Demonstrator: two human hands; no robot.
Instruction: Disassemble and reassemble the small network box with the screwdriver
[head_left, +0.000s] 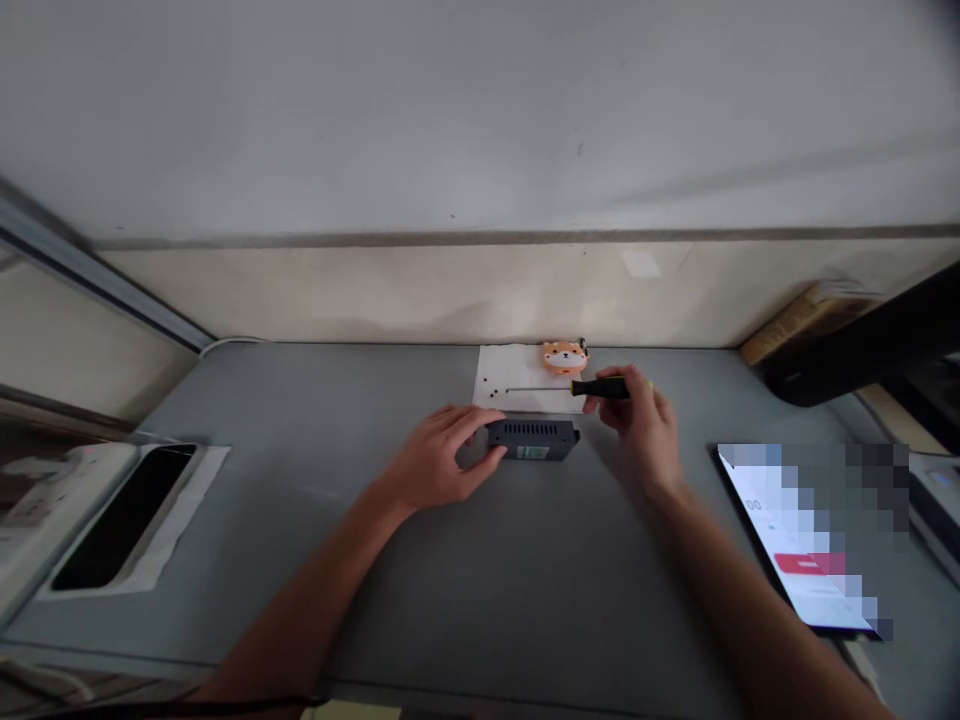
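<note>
A small dark box with vent slots (534, 438) lies on the grey table (315, 420). My left hand (439, 455) grips its left end, thumb in front and fingers over the top. My right hand (637, 420) holds a screwdriver (577, 389) by its black handle, the thin shaft pointing left over a white paper sheet (510, 372). A few small dark screws (489, 388) lie on that paper. An orange animal-shaped toy (565, 356) sits at the paper's far edge.
A black phone (124, 515) rests on a white cloth at the left. A lit tablet (810, 540) lies at the right. A dark object (862, 350) and a book (795, 320) stand at the back right. A wall rises right behind the table.
</note>
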